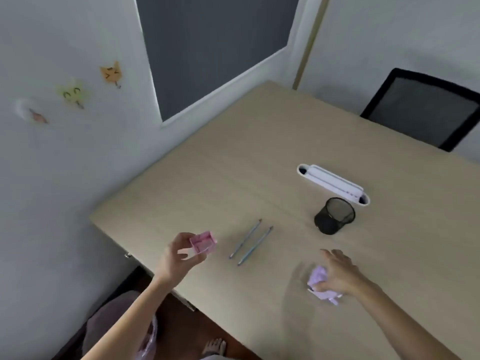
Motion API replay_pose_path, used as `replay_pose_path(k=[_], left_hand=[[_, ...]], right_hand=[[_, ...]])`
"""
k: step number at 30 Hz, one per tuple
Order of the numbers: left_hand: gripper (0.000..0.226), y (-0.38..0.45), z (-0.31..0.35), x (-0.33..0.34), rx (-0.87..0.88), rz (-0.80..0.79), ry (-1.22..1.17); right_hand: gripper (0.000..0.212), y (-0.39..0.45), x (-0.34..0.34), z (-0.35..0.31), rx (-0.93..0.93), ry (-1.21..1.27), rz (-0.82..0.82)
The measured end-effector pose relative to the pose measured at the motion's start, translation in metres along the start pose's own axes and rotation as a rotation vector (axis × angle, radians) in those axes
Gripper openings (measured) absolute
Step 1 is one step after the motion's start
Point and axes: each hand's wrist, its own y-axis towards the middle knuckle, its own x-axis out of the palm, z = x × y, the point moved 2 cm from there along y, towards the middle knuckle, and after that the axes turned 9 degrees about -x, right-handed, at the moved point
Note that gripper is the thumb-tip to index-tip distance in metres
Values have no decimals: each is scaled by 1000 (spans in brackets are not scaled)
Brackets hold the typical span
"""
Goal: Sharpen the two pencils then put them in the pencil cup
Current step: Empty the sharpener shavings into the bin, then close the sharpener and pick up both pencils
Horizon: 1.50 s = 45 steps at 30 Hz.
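Note:
Two blue pencils (245, 239) (255, 245) lie side by side on the wooden table (233, 178), slanting from near left to far right. My left hand (179, 255) holds a small pink sharpener box (203, 242) above the table's left edge, left of the pencils. The black mesh pencil cup (333, 215) stands upright to the right of the pencils and looks empty. My right hand (337, 274) rests near the front of the table, its fingers closed over a crumpled lilac tissue (320, 281).
A white oblong tray with a long white item (333, 183) lies just behind the cup. A black mesh chair (426, 107) stands at the table's far right. A wall with cat stickers runs along the left. A plastic bag (148, 339) hangs below the table's edge.

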Motion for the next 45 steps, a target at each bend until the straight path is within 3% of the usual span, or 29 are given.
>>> replay_pose_path(k=[7, 14, 33, 41, 43, 45], left_hand=[[44, 20, 42, 145, 194, -466, 313], [49, 17, 44, 231, 256, -669, 461], [51, 0, 36, 257, 283, -662, 386], [47, -18, 38, 278, 195, -609, 367], [55, -19, 43, 279, 184, -631, 400], [78, -17, 51, 279, 190, -707, 510]], right_hand=[[25, -16, 31, 27, 8, 137, 192], [25, -19, 27, 25, 11, 113, 187], [34, -22, 28, 24, 17, 108, 211], [30, -21, 26, 19, 41, 52, 150], [31, -22, 24, 16, 56, 30, 134], [23, -24, 21, 14, 75, 65, 123]])
